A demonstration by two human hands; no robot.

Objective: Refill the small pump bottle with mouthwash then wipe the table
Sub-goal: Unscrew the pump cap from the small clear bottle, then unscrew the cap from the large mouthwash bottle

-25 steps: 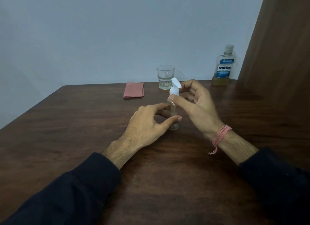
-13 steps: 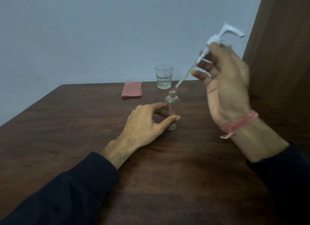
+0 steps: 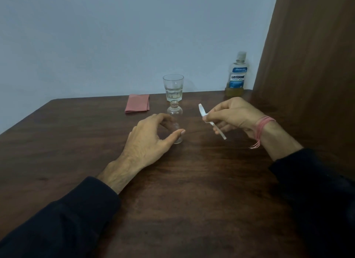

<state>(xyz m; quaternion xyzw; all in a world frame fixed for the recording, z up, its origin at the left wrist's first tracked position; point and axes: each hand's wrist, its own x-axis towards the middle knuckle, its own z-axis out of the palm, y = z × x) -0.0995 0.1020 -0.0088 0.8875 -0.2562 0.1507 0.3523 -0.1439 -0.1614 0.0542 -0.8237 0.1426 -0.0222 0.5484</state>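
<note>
Small clear glass pump bottle [image 3: 174, 111] stands uncapped mid-table, left hand [image 3: 151, 137] pinching it. Right hand [image 3: 233, 115] grips white pump head [image 3: 206, 117]; dripping tube could wet wood.

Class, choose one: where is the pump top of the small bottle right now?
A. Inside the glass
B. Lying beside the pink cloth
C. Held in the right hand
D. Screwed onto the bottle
C: the right hand grips the pump top, while the small bottle stands open.

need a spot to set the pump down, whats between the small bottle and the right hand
Only bare table, in the head view. The small bottle stands open, the right hand holds the pump.
</note>
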